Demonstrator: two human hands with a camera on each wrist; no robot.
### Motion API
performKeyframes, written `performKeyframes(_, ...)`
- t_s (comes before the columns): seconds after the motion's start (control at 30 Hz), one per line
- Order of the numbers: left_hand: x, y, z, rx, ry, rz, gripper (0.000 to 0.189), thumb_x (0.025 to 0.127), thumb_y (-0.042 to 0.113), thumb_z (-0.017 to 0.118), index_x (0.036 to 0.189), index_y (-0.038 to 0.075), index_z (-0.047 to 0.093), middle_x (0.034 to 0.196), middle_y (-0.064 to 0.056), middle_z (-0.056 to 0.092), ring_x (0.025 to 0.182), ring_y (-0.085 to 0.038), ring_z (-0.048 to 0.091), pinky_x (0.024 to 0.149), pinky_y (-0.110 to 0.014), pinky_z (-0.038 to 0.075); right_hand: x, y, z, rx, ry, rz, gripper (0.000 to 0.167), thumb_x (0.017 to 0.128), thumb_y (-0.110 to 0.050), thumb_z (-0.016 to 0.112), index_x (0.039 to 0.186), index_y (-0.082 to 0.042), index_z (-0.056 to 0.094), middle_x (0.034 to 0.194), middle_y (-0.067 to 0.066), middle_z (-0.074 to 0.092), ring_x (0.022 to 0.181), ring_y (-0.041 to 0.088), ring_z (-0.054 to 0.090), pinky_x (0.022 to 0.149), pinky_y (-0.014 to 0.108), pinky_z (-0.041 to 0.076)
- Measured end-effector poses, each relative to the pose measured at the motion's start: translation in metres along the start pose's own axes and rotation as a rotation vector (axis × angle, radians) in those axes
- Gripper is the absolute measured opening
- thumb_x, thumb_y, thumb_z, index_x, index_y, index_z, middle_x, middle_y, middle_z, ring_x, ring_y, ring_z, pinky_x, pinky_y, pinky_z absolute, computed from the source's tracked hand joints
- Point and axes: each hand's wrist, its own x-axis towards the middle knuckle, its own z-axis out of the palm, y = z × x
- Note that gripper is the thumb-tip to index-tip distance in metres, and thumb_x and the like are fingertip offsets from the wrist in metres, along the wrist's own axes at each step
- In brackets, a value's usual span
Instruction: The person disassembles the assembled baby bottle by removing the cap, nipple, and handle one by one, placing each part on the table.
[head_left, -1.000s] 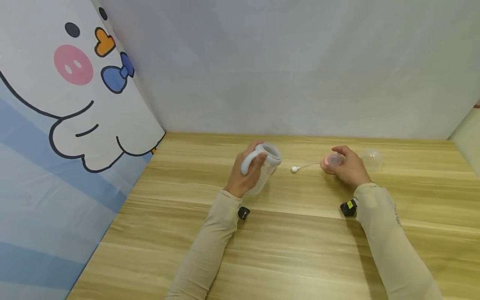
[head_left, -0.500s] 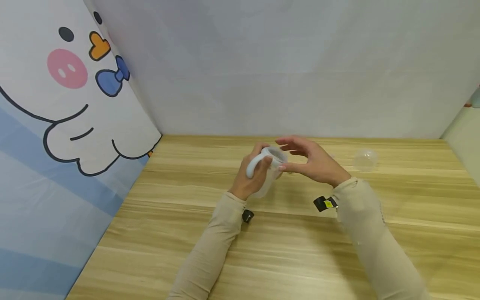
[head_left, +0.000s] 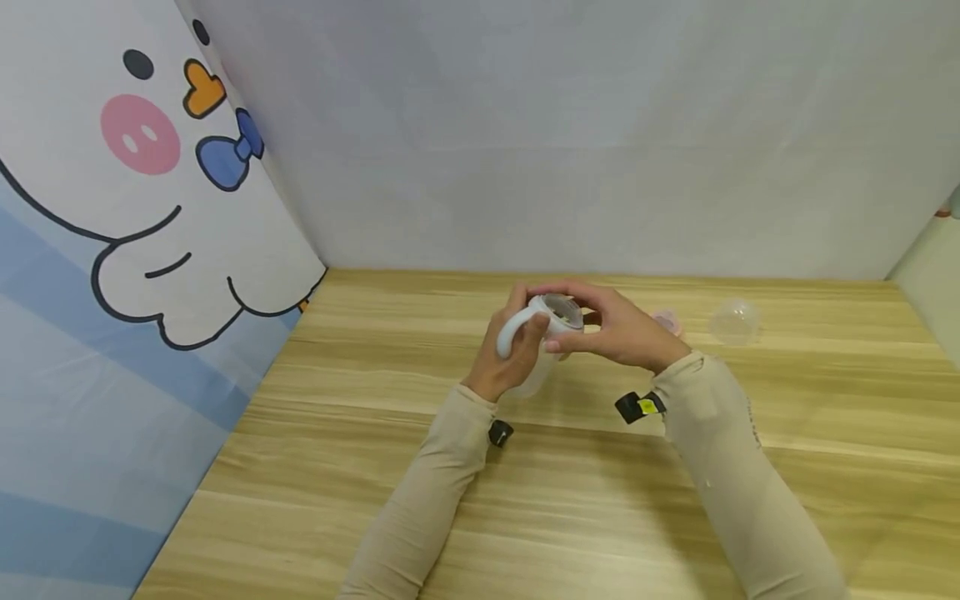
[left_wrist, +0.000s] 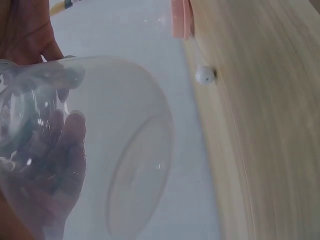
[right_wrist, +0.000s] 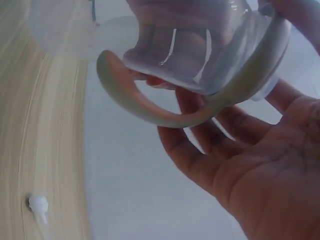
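A clear baby bottle (head_left: 534, 382) is held tilted above the table, its open top facing up and right in the head view. My left hand (head_left: 501, 360) grips its body, thumb over the pale blue handle ring (head_left: 516, 328). From the right, my right hand (head_left: 630, 335) curls its fingers and thumb round the ring at the bottle's mouth. The right wrist view shows fingers against the curved handle (right_wrist: 165, 119). Through the clear wall of the bottle (left_wrist: 137, 125), the left wrist view shows blurred fingers.
Behind my right wrist lies a pink bottle collar with a clear nipple (head_left: 665, 322). A thin straw from it ends in a white ball (left_wrist: 204, 74) on the wooden table (head_left: 570, 517). Farther right sits a clear dome cap (head_left: 735, 323). A pale cloth wall (head_left: 570, 150) borders the back.
My right hand has let go of the pink collar, moved left and taken hold of the bottle's handle ring. My left hand, still gripping the bottle, has shifted slightly right.
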Motion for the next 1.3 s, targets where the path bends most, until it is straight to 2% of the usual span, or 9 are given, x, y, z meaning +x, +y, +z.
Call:
performKeyframes(0.1,-0.001,0.000,-0.001,0.000,-0.013,-0.011,0.097,0.081,0.093,0.015,0.110,0.006,0.046,0.071,-0.004,0.057,0.055,-0.010,0.046,0.051,-0.023,0.039,0.002,0.000,0.000,0.003,-0.022,0.025,0.062,0.090,-0.022,0.077,0.146,-0.027,0.050,0.145,0.003,0.052,0.118,0.027,0.058,0.097,0.048,0.052)
performKeyframes(0.27,-0.004,-0.002,-0.003,0.004,-0.011,-0.025,0.099,0.079,0.094,0.015,0.110,0.006,0.046,0.070,-0.003,0.055,0.055,-0.010,0.046,0.051,-0.023,0.038,0.003,-0.002,0.002,-0.010,0.012,0.039,0.061,0.086,-0.021,0.082,0.140,-0.026,0.055,0.143,0.000,0.054,0.117,0.025,0.058,0.099,0.050,0.050)
performKeyframes(0.5,-0.003,-0.003,-0.006,0.022,0.000,-0.030,0.098,0.079,0.094,0.017,0.110,0.006,0.048,0.071,-0.004,0.055,0.055,-0.010,0.044,0.051,-0.023,0.036,0.004,-0.005,0.004,0.039,0.052,0.042,0.062,0.084,-0.017,0.083,0.139,-0.023,0.058,0.145,0.001,0.054,0.117,0.026,0.060,0.098,0.048,0.050)
performKeyframes(0.73,-0.005,-0.004,-0.012,0.086,0.013,-0.056,0.104,0.081,0.092,0.015,0.121,0.006,0.059,0.086,-0.009,0.066,0.071,-0.015,0.058,0.064,-0.026,0.047,0.004,-0.013,-0.001,0.129,0.132,0.044,0.058,0.085,-0.017,0.082,0.138,-0.026,0.058,0.128,0.003,0.061,0.104,0.027,0.062,0.079,0.041,0.059)
performKeyframes(0.8,-0.006,-0.005,-0.013,0.106,0.016,-0.056,0.104,0.083,0.090,0.014,0.122,0.005,0.059,0.084,-0.009,0.065,0.071,-0.015,0.058,0.064,-0.027,0.047,0.003,-0.015,-0.003,0.143,0.158,0.035,0.059,0.086,-0.016,0.082,0.139,-0.026,0.058,0.127,0.004,0.061,0.102,0.026,0.063,0.075,0.039,0.060)
performKeyframes(0.97,-0.004,-0.003,-0.015,0.124,0.027,-0.055,0.099,0.085,0.088,0.013,0.114,0.005,0.058,0.079,-0.007,0.062,0.068,-0.015,0.057,0.062,-0.026,0.046,0.005,-0.019,-0.007,0.182,0.230,-0.002,0.059,0.087,-0.011,0.079,0.141,-0.022,0.057,0.124,0.007,0.061,0.099,0.026,0.064,0.071,0.038,0.061)
performKeyframes(1.17,-0.003,0.000,-0.017,0.143,0.031,-0.090,0.104,0.086,0.088,0.011,0.118,0.003,0.060,0.088,-0.011,0.068,0.077,-0.021,0.064,0.069,-0.034,0.053,0.007,-0.020,-0.010,0.190,0.327,-0.003,0.058,0.089,-0.010,0.077,0.142,-0.019,0.056,0.127,0.000,0.059,0.102,0.021,0.064,0.078,0.036,0.061)
performKeyframes(1.3,-0.001,0.001,-0.016,0.136,0.015,-0.089,0.101,0.090,0.085,0.010,0.119,0.001,0.058,0.092,-0.014,0.069,0.079,-0.023,0.065,0.071,-0.037,0.054,0.006,-0.020,-0.012,0.223,0.375,0.011,0.056,0.090,-0.010,0.075,0.142,-0.017,0.056,0.127,-0.001,0.059,0.101,0.018,0.064,0.081,0.031,0.060)
